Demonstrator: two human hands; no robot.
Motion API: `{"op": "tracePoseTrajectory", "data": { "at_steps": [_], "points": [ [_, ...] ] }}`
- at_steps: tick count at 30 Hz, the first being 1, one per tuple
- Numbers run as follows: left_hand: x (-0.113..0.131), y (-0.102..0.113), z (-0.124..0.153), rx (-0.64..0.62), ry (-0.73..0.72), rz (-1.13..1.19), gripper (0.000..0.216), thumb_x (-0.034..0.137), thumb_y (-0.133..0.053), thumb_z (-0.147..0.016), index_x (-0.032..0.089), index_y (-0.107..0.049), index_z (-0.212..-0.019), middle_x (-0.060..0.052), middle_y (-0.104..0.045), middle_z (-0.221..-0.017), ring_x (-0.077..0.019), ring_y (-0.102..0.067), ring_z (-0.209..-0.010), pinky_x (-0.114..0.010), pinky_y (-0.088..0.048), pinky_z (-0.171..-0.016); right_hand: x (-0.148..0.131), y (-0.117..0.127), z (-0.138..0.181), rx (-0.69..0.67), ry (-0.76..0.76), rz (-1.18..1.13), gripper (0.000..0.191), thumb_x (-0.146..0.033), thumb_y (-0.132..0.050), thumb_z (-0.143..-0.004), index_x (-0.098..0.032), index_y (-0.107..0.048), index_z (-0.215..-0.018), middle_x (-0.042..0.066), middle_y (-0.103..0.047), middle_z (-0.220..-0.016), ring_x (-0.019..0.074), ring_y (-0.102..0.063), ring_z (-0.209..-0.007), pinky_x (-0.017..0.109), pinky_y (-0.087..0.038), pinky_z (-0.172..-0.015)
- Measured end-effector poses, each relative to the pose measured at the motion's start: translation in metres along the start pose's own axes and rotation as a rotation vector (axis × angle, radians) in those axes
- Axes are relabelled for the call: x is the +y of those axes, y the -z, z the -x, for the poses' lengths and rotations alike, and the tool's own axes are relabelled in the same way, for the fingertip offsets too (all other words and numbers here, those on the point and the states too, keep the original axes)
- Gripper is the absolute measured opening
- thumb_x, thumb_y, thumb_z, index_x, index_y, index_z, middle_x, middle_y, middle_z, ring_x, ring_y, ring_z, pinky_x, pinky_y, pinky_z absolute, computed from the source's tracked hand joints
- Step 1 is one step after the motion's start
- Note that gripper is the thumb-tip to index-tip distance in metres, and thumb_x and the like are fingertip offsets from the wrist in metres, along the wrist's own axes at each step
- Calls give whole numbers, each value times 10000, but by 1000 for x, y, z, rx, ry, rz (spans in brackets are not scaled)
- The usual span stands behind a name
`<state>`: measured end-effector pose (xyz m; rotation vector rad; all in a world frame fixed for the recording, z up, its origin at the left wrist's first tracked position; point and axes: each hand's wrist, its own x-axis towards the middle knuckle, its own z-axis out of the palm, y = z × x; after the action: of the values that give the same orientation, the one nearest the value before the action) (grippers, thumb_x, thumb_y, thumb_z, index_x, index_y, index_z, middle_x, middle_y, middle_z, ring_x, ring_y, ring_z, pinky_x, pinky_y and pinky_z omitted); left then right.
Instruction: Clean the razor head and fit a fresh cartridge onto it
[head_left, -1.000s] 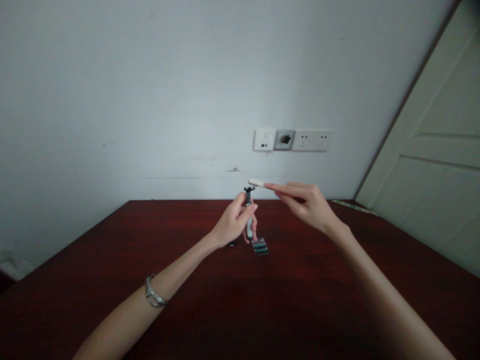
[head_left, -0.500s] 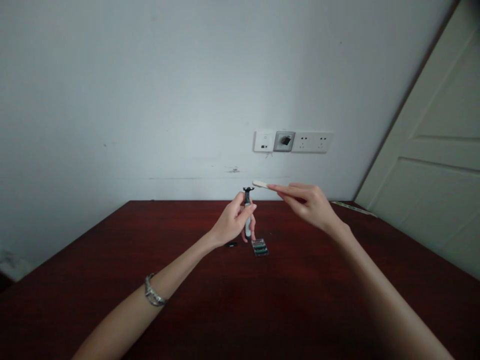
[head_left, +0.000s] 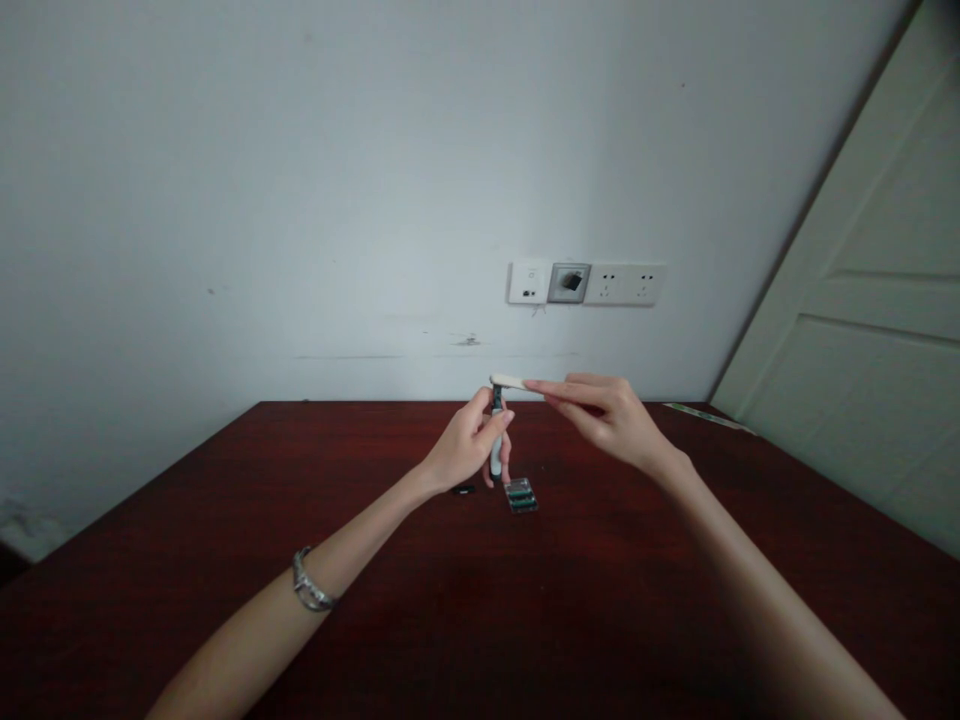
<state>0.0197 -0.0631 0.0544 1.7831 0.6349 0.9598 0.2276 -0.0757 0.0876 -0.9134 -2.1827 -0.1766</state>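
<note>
My left hand (head_left: 472, 440) is closed round the pale grey handle of a razor (head_left: 496, 455), held upright above the table with its head at the top. My right hand (head_left: 604, 415) pinches a slim white stick with a rounded end (head_left: 508, 381) in its fingertips. The stick lies level over the razor's head, seems to touch it, and mostly hides it. Below the left hand, a small clear case with dark green strips (head_left: 520, 495) rests on the table. A small flat black piece (head_left: 463, 490) lies to the left of that case.
The dark red wooden table (head_left: 420, 620) meets a pale wall (head_left: 337, 200) at its back edge. Wall sockets (head_left: 622, 285) are set above that edge. A white panelled door (head_left: 885, 300) stands at the right, and a thin patterned strip (head_left: 709, 416) lies near the back right corner.
My right hand has moved left and slightly down, bringing the white stick from beside the razor's head to over it. The left hand and the razor have hardly moved.
</note>
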Motion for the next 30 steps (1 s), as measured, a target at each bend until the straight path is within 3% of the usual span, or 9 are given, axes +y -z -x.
{"op": "tracePoseTrajectory", "data": {
  "at_steps": [6,15,23,26,30],
  "points": [
    [-6,5,0,16,-7,-11,221,423,-405,-898,214,-338,-918,58,-540,-558,-131,-586,-413,-167,-429,-314,12,8,3,25,2,95,342,-262,-433,-911,-254,-624,-1194,10,-543,-637,105,-438,-541,231,-341,-552],
    [-5,5,-1,24,-26,-12,207,398,-421,-900,209,-363,-961,52,-542,-565,-124,-588,-424,-160,-425,-325,-8,-1,1,13,76,202,364,-246,-410,-914,-300,-598,-1221,11,-522,-657,93,-402,-507,218,-309,-509],
    [-7,13,-3,18,-51,27,208,397,-430,-894,212,-337,-907,63,-540,-578,-124,-595,-431,-167,-440,-337,8,8,4,40,36,142,354,-269,-409,-918,-259,-616,-1206,11,-511,-629,106,-430,-536,225,-341,-537],
    [-9,14,-4,34,-49,13,201,391,-431,-895,215,-335,-906,63,-540,-580,-128,-596,-433,-171,-440,-332,4,9,3,80,31,128,359,-269,-400,-920,-253,-618,-1205,11,-506,-614,112,-441,-541,230,-346,-540],
    [-11,9,-3,24,-36,-10,191,386,-421,-902,213,-354,-948,58,-541,-575,-123,-591,-429,-164,-437,-332,-9,4,2,59,70,274,377,-239,-405,-908,-304,-589,-1231,16,-531,-664,99,-403,-512,226,-305,-508]
  ]
}}
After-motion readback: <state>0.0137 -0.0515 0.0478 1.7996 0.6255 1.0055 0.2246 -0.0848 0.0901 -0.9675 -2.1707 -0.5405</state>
